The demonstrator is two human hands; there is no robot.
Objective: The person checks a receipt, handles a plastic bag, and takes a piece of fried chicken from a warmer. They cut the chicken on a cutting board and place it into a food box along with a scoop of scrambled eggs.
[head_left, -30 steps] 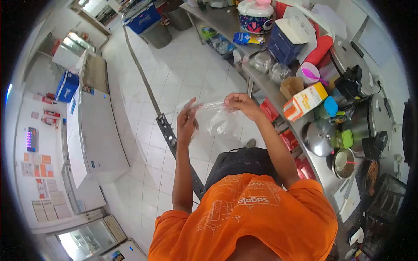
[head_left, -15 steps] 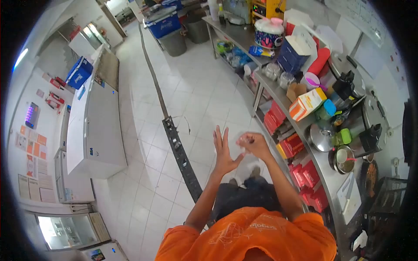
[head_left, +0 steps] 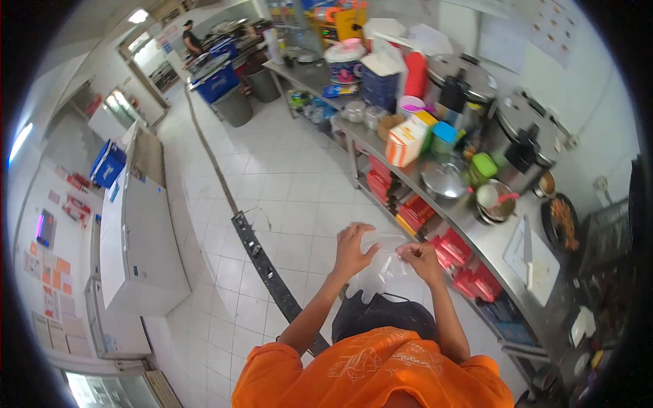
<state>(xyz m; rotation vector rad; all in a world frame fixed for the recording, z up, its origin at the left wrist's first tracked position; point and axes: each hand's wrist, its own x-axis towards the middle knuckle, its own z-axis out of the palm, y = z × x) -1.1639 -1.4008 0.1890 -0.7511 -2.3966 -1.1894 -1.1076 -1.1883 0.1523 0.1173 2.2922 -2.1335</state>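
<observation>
A clear, crumpled plastic bag [head_left: 382,272] hangs between both hands, just left of the steel counter [head_left: 476,228]. The left hand [head_left: 352,250] presses it with spread fingers; the right hand [head_left: 422,260] pinches its edge.

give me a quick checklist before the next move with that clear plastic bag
1. Both hands on the clear plastic bag: ok, left hand spread against it, right hand pinching its edge.
2. Bag mouth open: cannot tell, film too transparent.
3. Bag empty: cannot tell.
4. Bag clear of the steel counter: ok, held over the floor.
5. Floor around the feet free: ok, only the floor drain strip to the left.
</observation>
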